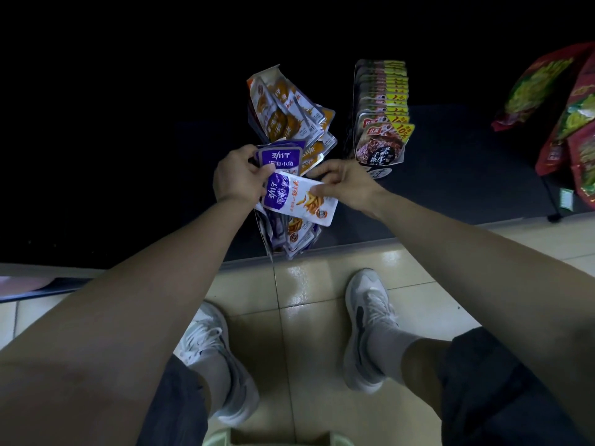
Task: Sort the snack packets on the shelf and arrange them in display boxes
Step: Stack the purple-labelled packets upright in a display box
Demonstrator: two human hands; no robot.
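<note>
Left hand [236, 175] fingers grasping purple packets [283, 159], right hand [346, 185] fingers pinching purple-and-white packet [299, 201]

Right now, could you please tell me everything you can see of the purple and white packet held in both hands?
The purple and white packet is a flat, glossy pouch, plastic or foil by its sheen. One end is purple with white lettering, the other white with orange strips pictured. It lies tilted above the mixed packets at the shelf edge. The left hand pinches its purple end, the right hand its white end.
</note>
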